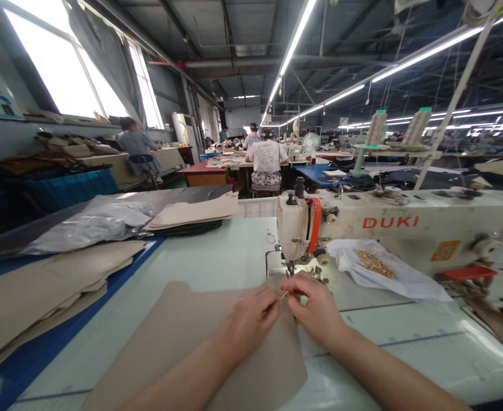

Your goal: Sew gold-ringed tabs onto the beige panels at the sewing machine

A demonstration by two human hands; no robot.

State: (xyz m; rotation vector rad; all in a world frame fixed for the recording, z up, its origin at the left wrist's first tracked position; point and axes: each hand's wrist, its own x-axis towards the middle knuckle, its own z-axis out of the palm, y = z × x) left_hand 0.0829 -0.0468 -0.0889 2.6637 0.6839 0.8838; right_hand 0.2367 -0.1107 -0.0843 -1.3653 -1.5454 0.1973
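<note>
A tan fabric piece lies flat on the pale sewing table, its far corner near the needle of a white DUKI sewing machine. My left hand and my right hand meet just in front of the needle. Both are closed in a pinch on a small thin item between the fingertips, too small to name. My forearms rest over the fabric.
A clear plastic bag of small gold metal parts lies right of the needle. Stacks of tan fabric and a plastic-wrapped bundle sit at the left. Other workers sit at tables farther back.
</note>
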